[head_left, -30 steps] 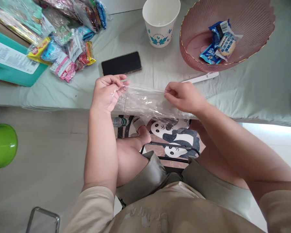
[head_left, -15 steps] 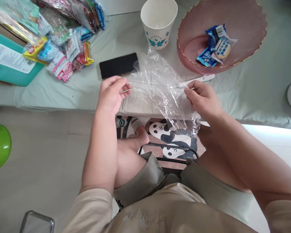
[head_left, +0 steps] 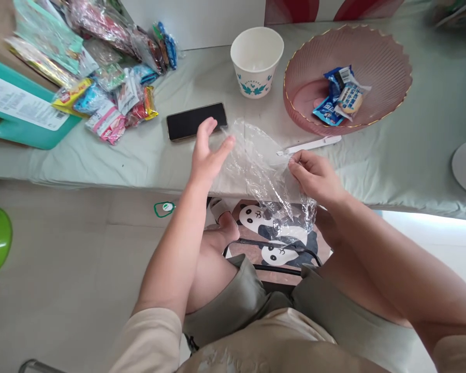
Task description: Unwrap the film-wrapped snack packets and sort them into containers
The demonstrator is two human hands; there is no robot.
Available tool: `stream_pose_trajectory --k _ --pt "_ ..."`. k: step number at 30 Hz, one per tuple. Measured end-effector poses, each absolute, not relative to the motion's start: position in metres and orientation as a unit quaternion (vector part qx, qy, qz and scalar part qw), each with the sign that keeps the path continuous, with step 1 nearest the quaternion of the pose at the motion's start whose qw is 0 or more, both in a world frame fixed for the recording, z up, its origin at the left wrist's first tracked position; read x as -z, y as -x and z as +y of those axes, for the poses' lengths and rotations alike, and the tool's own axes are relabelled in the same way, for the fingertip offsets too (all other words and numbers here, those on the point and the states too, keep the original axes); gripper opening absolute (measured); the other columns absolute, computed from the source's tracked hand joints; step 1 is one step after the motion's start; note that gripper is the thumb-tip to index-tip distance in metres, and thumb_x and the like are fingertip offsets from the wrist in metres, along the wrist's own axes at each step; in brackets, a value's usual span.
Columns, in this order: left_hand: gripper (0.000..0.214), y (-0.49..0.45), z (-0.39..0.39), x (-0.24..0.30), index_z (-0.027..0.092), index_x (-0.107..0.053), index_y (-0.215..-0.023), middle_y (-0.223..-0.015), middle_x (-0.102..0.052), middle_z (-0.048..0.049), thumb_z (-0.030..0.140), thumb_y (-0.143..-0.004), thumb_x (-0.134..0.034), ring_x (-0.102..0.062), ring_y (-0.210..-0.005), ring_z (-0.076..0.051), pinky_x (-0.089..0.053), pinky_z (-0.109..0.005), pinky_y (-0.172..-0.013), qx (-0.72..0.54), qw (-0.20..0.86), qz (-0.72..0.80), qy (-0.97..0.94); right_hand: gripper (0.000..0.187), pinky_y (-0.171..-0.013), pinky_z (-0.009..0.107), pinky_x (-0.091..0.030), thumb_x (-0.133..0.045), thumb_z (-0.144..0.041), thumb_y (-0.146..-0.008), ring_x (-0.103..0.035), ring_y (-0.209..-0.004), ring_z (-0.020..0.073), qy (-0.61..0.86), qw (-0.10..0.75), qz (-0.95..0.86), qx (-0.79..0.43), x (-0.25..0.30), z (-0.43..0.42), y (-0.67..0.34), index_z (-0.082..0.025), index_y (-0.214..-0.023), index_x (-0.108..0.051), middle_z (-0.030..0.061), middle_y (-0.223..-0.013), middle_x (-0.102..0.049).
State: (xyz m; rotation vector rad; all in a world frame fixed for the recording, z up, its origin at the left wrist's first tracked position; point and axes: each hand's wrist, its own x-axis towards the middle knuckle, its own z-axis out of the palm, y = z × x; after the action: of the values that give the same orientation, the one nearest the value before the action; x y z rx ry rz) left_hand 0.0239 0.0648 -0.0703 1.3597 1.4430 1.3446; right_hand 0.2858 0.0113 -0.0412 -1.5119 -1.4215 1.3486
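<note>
A crumpled clear plastic bag (head_left: 262,171) hangs over the near edge of the table with the pale green cloth (head_left: 140,150). My right hand (head_left: 314,176) pinches the bag's right edge between thumb and fingers. My left hand (head_left: 209,153) is open, fingers stretched out, resting at the bag's left side just in front of a black phone (head_left: 196,120). Nothing is in the left hand.
A white paper cup (head_left: 257,61) and a pink ribbed bowl (head_left: 373,57) with blue snack packets (head_left: 339,96) stand at the back. A white pen-like tool (head_left: 310,145) lies below the bowl. Several snack packs (head_left: 112,77) and a teal tray (head_left: 23,129) lie left. A panda mat (head_left: 279,233) covers the floor.
My left hand has let go of the bag and opened, moving forward toward the phone. The bag went from stretched between both hands to hanging loose from my right hand.
</note>
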Motion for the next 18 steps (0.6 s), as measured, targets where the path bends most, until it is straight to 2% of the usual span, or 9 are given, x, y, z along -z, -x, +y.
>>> stream_pose_trajectory --k 2,5,8,12,15,18 --pt "0.055 -0.027 0.071 0.069 0.027 -0.065 -0.115 -0.116 -0.076 -0.0073 0.052 -0.074 -0.090 -0.063 -0.134 -0.026 -0.047 -0.039 -0.115 -0.512 0.391 0.545 -0.537 0.020 -0.044 0.023 -0.026 -0.064 -0.033 -0.091 -0.039 -0.047 0.0083 0.579 0.318 -0.550 -0.511 0.042 0.011 -0.287 -0.022 -0.078 -0.053 -0.0049 -0.056 -0.047" --pt "0.039 -0.029 0.072 0.063 0.025 -0.067 -0.107 -0.091 -0.074 -0.0033 0.042 -0.078 -0.088 -0.070 -0.118 -0.024 -0.051 -0.036 -0.108 -0.514 0.398 0.541 -0.533 0.021 -0.044 0.024 -0.025 -0.065 -0.035 -0.090 -0.038 -0.047 0.0083 0.584 0.318 -0.544 -0.512 0.043 0.011 -0.288 -0.022 -0.079 -0.054 -0.0054 -0.055 -0.046" --pt "0.032 -0.026 0.067 0.059 0.026 -0.067 -0.108 -0.101 -0.073 -0.0030 0.035 -0.082 -0.084 -0.071 -0.113 -0.021 -0.052 -0.033 -0.104 -0.534 0.388 0.562 -0.499 0.022 -0.044 0.025 -0.025 -0.066 -0.037 -0.091 -0.037 -0.046 0.0086 0.580 0.323 -0.531 -0.526 0.043 0.012 -0.289 -0.023 -0.080 -0.053 -0.0055 -0.055 -0.046" --pt "0.022 -0.020 0.062 0.056 0.024 -0.069 -0.107 -0.109 -0.077 -0.0058 0.032 -0.087 -0.075 -0.071 -0.113 -0.023 -0.052 -0.036 -0.105 -0.453 0.453 0.561 -0.523 0.021 -0.045 0.026 -0.025 -0.066 -0.036 -0.091 -0.037 -0.047 0.0095 0.582 0.316 -0.535 -0.524 0.040 0.012 -0.287 -0.023 -0.080 -0.054 -0.0049 -0.055 -0.046" --pt "0.027 -0.023 0.060 0.049 0.027 -0.071 -0.111 -0.115 -0.078 -0.0050 0.028 -0.085 -0.076 -0.071 -0.118 -0.025 -0.054 -0.036 -0.104 -0.437 0.468 0.524 -0.562 0.020 -0.046 0.026 -0.026 -0.066 -0.035 -0.090 -0.037 -0.047 0.0098 0.587 0.311 -0.538 -0.519 0.040 0.011 -0.287 -0.023 -0.080 -0.054 -0.0050 -0.055 -0.045" --pt "0.024 -0.031 0.058 0.041 0.028 -0.073 -0.104 -0.104 -0.076 -0.0027 0.025 -0.081 -0.080 -0.071 -0.117 -0.025 -0.054 -0.037 -0.105 -0.466 0.438 0.522 -0.564 0.022 -0.044 0.026 -0.025 -0.068 -0.037 -0.089 -0.037 -0.044 0.0095 0.587 0.316 -0.530 -0.524 0.042 0.011 -0.287 -0.023 -0.081 -0.053 -0.0058 -0.054 -0.044"
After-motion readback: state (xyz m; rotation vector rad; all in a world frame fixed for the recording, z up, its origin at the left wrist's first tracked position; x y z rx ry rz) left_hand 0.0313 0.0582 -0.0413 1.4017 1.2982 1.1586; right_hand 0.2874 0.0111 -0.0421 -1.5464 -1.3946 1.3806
